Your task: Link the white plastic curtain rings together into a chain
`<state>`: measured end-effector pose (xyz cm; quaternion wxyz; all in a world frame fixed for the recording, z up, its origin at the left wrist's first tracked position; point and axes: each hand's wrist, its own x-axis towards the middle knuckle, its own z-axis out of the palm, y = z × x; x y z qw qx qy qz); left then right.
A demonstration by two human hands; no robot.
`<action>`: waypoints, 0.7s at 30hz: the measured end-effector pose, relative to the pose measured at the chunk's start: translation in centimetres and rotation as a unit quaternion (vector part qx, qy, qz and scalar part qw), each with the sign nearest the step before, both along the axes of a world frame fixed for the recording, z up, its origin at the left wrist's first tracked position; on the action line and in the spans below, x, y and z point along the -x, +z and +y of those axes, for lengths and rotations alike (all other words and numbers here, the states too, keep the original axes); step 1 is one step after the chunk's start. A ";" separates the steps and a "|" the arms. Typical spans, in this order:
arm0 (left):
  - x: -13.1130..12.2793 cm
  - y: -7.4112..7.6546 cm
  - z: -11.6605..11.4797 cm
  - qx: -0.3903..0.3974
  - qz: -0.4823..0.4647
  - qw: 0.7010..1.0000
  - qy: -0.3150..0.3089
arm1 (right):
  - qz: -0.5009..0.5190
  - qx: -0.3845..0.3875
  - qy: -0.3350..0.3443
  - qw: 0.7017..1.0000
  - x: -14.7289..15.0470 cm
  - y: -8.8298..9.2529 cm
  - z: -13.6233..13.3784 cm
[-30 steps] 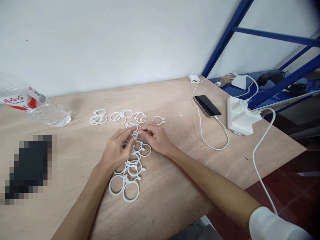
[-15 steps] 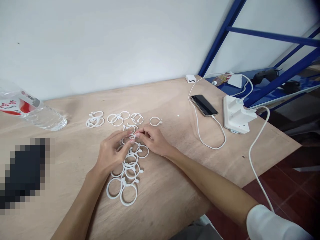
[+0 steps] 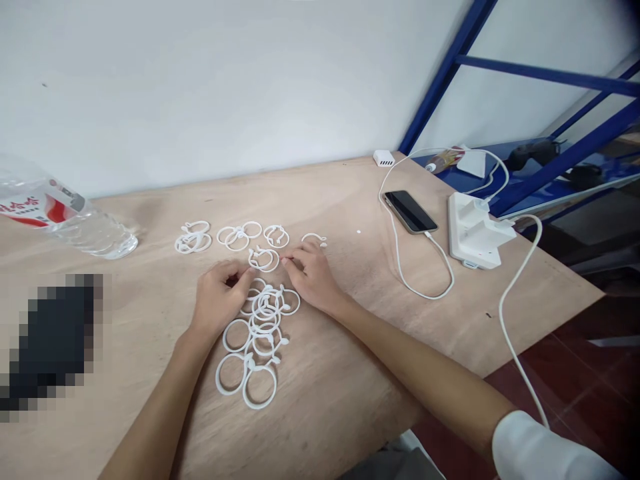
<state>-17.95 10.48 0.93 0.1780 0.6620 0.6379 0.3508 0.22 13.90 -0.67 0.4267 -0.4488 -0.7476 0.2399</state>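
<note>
My left hand [image 3: 223, 290] rests on the table with its fingers curled and thumb and fingertips together, at the lower left edge of an overlapping pair of white open rings with knobbed ends [image 3: 263, 260]. Whether anything is pinched there is hidden. My right hand [image 3: 311, 272] lies just right of that pair, thumb and forefinger slightly apart, nothing visible between them. Behind it a single white ring [image 3: 314, 236] is partly covered. Between my wrists a heap of similar rings [image 3: 266, 310] runs toward me, ending in two larger-looking rings [image 3: 260, 388].
Along the back lie small ring groups: one at left [image 3: 193, 239], a middle cluster [image 3: 239, 235] and a pair [image 3: 277, 236]. A clear bottle [image 3: 95, 230] leans at left. Rightward are a phone [image 3: 411, 212] on a cable, a power strip [image 3: 474, 233] and a white charger [image 3: 383, 158].
My hands have moved apart from their joint pinch over the rings, left hand leftward and right hand rightward. The overlapping pair now shows uncovered between them. The view has shifted slightly.
</note>
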 end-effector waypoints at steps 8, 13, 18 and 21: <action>-0.1 0.4 0.0 0.039 -0.030 0.998 0.028 | -0.122 -0.019 0.030 0.992 0.2 -0.3 -0.2; -0.2 0.2 0.3 0.023 0.023 0.999 -0.002 | -0.125 -0.026 0.042 0.991 0.1 0.0 -0.3; -0.2 -0.3 0.6 -0.005 0.048 0.999 -0.008 | -0.128 -0.020 0.039 0.991 0.2 0.2 -0.4; -0.2 -0.4 0.6 -0.005 0.042 0.999 0.014 | -0.124 -0.022 0.028 0.992 0.2 0.1 -0.4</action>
